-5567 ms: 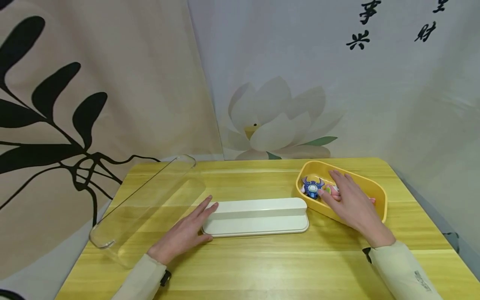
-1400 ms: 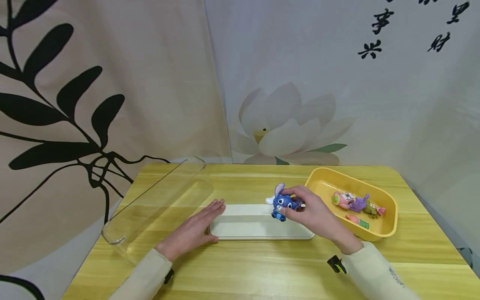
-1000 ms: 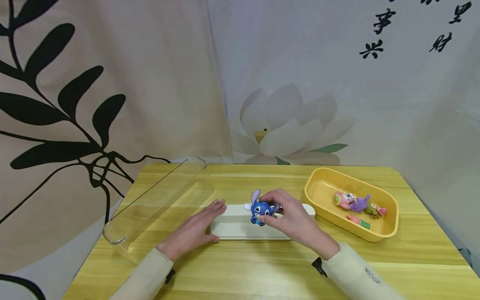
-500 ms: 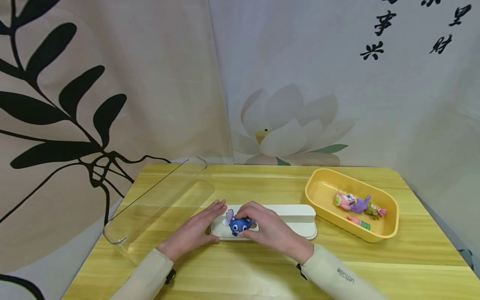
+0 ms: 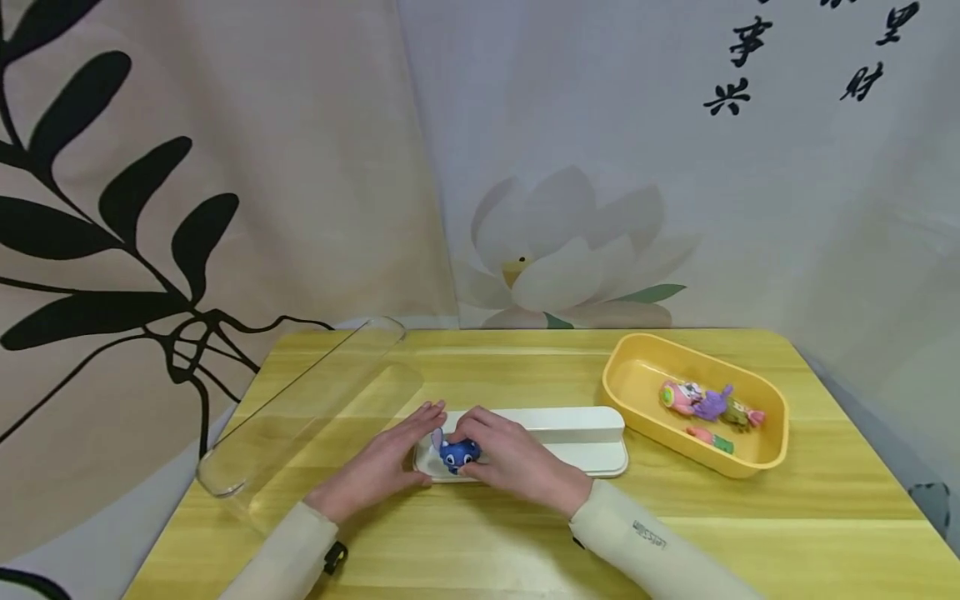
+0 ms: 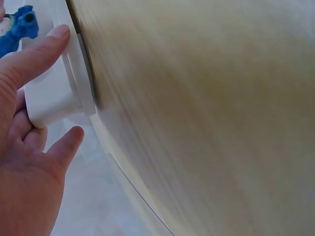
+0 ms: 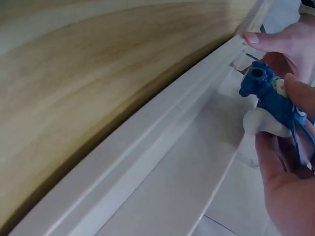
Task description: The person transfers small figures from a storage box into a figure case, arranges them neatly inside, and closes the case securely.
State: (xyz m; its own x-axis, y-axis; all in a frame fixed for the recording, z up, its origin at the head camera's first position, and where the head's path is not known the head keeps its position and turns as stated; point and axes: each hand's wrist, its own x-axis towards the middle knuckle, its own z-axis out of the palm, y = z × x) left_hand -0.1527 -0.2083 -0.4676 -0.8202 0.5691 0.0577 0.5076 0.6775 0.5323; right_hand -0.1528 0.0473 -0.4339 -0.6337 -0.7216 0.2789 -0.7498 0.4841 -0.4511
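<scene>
Stitch figurine [image 5: 459, 456] is pinched in the right hand [image 5: 517, 458], thumb in front, fingers behind, held at the left end of the white two-step stand [image 5: 562, 427]. Guessing that grip is to keep its feet free and its face toward the person. Can't tell whether the feet actually touch the lower step.

Left hand [image 5: 378, 467] isn't gripping the figurine; its fingers are fairly straight, spread across the stand's left end with the thumb on the near edge. Looks like bracing, so the light-looking stand doesn't skate over the wood-grain table [image 5: 487, 550].

Yellow tray [image 5: 633, 385] sits just beside the stand's right end, handy for the right hand I'd say, with a few small pink, purple and green figures [image 5: 711, 406] lying in it. Clear cover [image 5: 311, 417] lies slantwise over on the left, probably parked out of the way. Lotus-print curtain [image 5: 570, 92] behind everything.
</scene>
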